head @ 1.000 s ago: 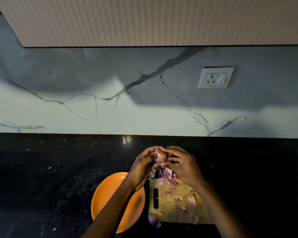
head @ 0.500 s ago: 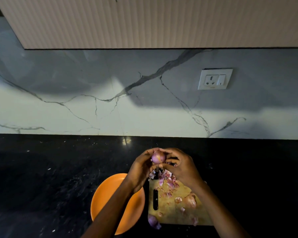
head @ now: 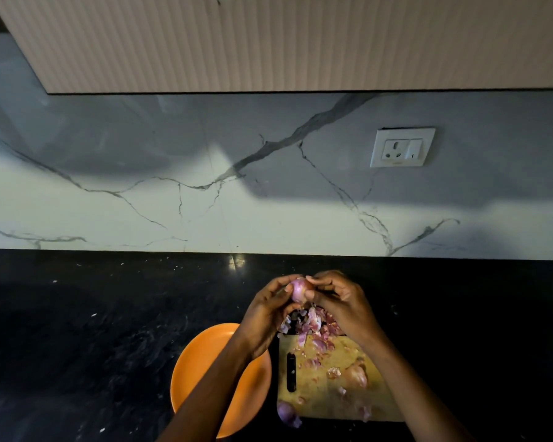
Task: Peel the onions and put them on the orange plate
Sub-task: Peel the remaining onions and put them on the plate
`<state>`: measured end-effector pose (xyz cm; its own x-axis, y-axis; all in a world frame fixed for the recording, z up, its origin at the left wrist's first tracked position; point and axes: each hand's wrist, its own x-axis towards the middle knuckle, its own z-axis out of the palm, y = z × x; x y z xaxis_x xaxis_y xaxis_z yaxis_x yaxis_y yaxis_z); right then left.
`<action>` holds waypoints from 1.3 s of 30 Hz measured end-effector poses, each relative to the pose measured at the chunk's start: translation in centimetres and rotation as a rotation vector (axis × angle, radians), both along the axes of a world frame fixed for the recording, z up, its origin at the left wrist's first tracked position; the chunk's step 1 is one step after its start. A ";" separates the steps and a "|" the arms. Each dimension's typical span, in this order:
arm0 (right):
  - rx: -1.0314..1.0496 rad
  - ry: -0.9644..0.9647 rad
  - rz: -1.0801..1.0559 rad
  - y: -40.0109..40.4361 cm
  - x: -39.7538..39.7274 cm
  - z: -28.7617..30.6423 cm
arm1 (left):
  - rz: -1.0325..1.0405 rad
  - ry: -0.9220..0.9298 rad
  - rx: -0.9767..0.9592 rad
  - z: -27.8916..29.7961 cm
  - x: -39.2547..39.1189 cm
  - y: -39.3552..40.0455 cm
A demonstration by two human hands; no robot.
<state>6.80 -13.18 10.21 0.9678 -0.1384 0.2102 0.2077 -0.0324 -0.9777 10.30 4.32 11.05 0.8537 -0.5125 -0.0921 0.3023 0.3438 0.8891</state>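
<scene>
Peeling: an onion (head: 298, 289) held up between both hands above the far end of the board (head: 326, 393).
Left hand (head: 265, 309): fingers curled round the onion's left side, thumb on it.
Right hand (head: 340, 301): fingertips pinching at the onion's top and right side.
Peels (head: 313, 327): a purple heap at the board's far edge, just below the hands; scraps scattered down the board.
Other onions: one with brown skin (head: 355, 376) on the board's right part; a purple one (head: 287, 413) at its near left corner.
Plate (head: 201, 371): orange, on the table (head: 93, 330) just left of the board, partly under the left forearm.
Knife handle (head: 291, 371): a dark shape along the board's left edge.
</scene>
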 end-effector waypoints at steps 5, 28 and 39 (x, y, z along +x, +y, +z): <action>0.021 -0.010 -0.090 0.4 -0.2 -0.5 | -0.004 -0.071 0.087 0.1 0.0 -0.1; -0.143 0.088 -0.005 0.4 0.1 -1.3 | 0.071 -0.107 0.199 -0.3 -0.3 -0.2; -0.155 0.030 -0.036 1.0 -0.5 -1.0 | 0.145 -0.223 0.257 -1.2 -0.2 -0.5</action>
